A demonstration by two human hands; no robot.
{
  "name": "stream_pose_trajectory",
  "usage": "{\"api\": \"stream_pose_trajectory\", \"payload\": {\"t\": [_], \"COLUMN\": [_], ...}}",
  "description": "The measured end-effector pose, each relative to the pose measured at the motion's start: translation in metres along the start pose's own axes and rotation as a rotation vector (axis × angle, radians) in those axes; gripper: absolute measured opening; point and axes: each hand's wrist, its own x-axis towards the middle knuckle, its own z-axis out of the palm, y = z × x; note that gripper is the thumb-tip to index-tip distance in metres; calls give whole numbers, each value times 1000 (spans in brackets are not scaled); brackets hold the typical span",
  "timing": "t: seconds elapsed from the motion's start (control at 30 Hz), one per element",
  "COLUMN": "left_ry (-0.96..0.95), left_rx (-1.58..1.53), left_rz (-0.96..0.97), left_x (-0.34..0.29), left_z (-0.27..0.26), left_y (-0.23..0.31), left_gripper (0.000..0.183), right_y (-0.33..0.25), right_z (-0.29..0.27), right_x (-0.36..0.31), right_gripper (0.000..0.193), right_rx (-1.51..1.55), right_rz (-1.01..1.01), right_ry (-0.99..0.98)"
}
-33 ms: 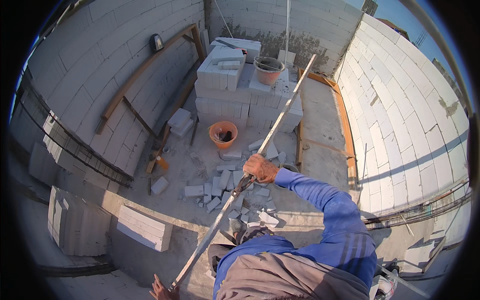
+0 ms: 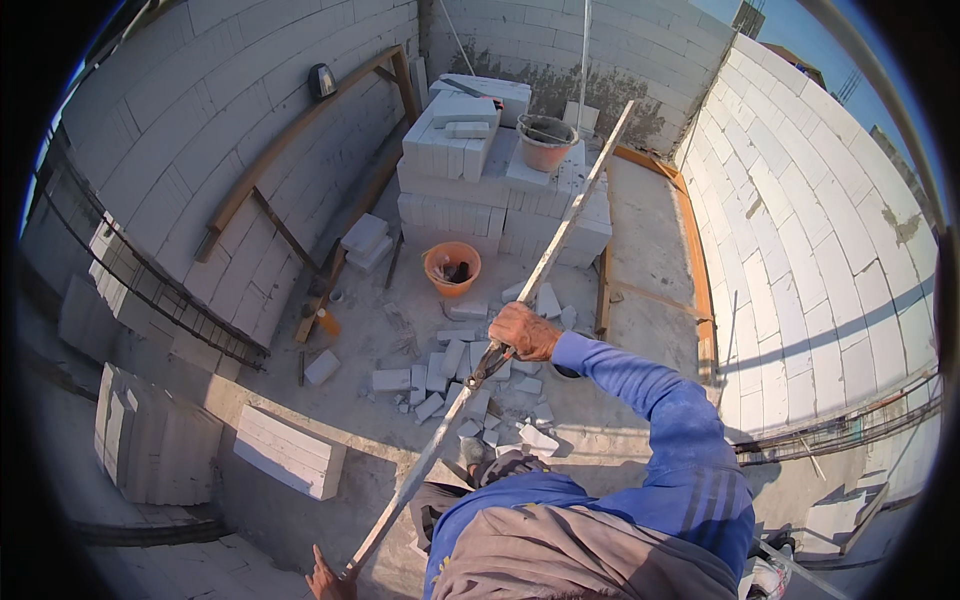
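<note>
A long, pale, mortar-smeared bar (image 2: 566,232) runs slantwise across the view, from upper right to lower left. My right hand (image 2: 524,332) is wrapped round its middle. Just below that fist, a dark metal fitting (image 2: 489,364) with jaw-like parts sits against the bar; its exact kind is unclear. At the bar's lower end is my left hand (image 2: 328,582), forefinger stretched up and fingers apart, partly cut off by the lower edge. Whether its palm touches the bar is hidden.
Broken white block pieces (image 2: 437,372) litter the floor. Beyond stand an orange bucket (image 2: 437,283) and stacked white blocks (image 2: 450,215) bearing a mortar bucket (image 2: 546,156). A wooden frame (image 2: 690,250) lies right; another (image 2: 262,150) leans left. Block walls (image 2: 800,230) surround me.
The surroundings have shifted slightly right in view. My left forefinger points up more sharply; my right hand keeps its grip on the bar.
</note>
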Motion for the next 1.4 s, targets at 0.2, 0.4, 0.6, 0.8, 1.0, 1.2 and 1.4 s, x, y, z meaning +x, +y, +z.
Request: {"api": "stream_pose_trajectory", "payload": {"t": [0.2, 0.4, 0.6, 0.8, 1.0, 1.2, 1.4], "left_ry": [72, -458, -286, -202, 4, 103, 4], "left_rx": [-131, -571, -451, -503, -338, -334, -382], "left_rz": [283, 66, 62, 67, 61, 47, 77], "left_x": [49, 142, 191, 245, 294, 374, 484], "left_z": [34, 71, -12, 7, -13, -72, -77], "left_y": [3, -19, -17, -42, -10, 67, 129], "left_gripper": [40, 75, 75, 76, 79, 74, 76], "right_y": [18, 26, -3, -54, -153, -301, -369], "right_z": [-22, 6, 18, 92, 221, 262, 275], "right_x": [106, 198, 299, 280, 83, -63, -69], "right_gripper": [11, 16, 53, 38, 50, 50, 48], "right_rx": [-71, -149, -393, 203, 456, 645, 895], "right_rz": [-107, -145, -52, 564, 1176, 1853, 2177], "right_ry": [-32, -57, 36, -160, -270, -748, -492]}}
